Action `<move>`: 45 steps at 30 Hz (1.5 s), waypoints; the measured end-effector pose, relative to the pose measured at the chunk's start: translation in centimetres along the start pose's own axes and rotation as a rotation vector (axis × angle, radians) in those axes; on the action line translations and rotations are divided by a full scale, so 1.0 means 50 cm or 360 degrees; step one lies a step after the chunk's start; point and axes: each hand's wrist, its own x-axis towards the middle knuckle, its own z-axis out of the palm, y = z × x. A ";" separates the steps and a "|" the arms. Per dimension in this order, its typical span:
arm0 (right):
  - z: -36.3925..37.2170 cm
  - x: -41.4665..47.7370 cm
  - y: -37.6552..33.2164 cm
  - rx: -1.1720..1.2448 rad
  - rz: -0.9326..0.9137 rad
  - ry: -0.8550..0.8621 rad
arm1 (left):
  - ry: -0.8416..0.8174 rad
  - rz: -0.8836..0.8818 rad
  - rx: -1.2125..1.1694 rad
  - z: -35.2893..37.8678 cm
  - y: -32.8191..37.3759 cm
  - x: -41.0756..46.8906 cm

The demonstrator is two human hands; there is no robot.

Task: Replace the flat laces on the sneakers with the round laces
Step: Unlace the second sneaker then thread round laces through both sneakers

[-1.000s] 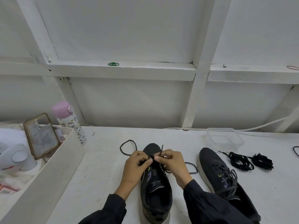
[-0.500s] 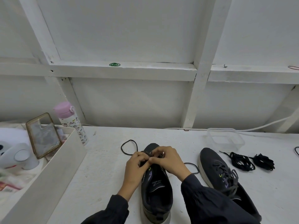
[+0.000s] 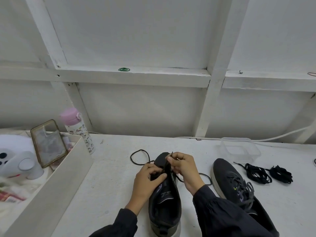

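Note:
A dark sneaker (image 3: 165, 207) lies in front of me on the white table (image 3: 111, 177), toe pointing away. My left hand (image 3: 147, 178) grips its left eyelet edge. My right hand (image 3: 183, 166) pinches the tip of a thin round black lace (image 3: 139, 157) above the eyelets; the lace loops out on both sides of the shoe. A second dark sneaker (image 3: 234, 183) with grey laces lies to the right. Two bundles of black laces (image 3: 266, 173) lie further right.
A clear plastic container (image 3: 239, 147) stands behind the right sneaker. At the left stands a white box (image 3: 56, 182) with a phone case (image 3: 47, 142), a plush toy and a pink-lidded bottle (image 3: 78, 129) behind it. A white cable runs along the wall.
My right hand has lifted the lace tip up out of the eyelet area, and my left hand has shifted lower on the shoe's left side.

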 end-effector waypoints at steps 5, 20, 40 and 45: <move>-0.013 -0.002 0.010 -0.0039 -0.0009 -0.0070 | 0.0071 0.0035 -0.0001 0.014 -0.004 -0.003; 0.007 0.004 0.003 -0.1034 -0.0423 0.0035 | 0.0022 0.0087 -0.0339 0.023 0.045 0.000; 0.019 0.021 -0.128 -0.0299 -0.0609 -0.0144 | -0.0031 0.0065 -0.0188 0.035 0.030 0.004; 0.021 0.035 -0.214 0.0237 -0.0685 -0.0101 | -0.0043 0.0080 -0.0236 0.032 0.024 0.001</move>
